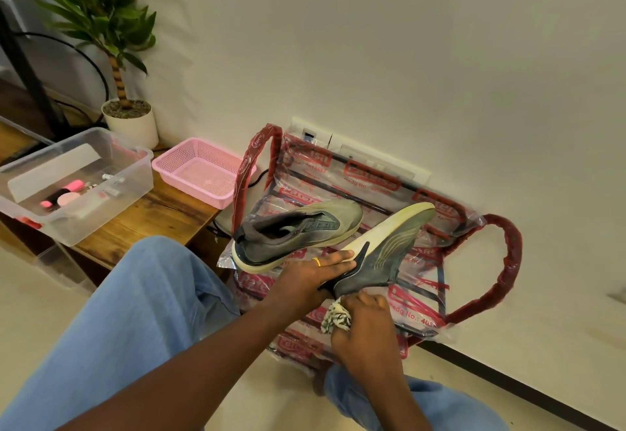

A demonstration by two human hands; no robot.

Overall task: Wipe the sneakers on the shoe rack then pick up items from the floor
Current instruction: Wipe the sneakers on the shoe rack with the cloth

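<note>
Two grey-green sneakers are on a shoe rack (498, 271) wrapped in clear plastic with red print. One sneaker (298, 230) lies on its side on the rack's top. My left hand (315, 278) grips the other sneaker (389, 251) at its heel end, tilted so its pale sole faces up and left. My right hand (362, 322) holds a bunched patterned cloth (335, 319) against the heel of that sneaker.
A pink mesh basket (203, 173) and a clear plastic box (74, 183) with small items sit on a low wooden table (152, 217) at the left. A potted plant (130, 122) stands behind them. My knees in blue jeans fill the foreground. Wall sockets sit behind the rack.
</note>
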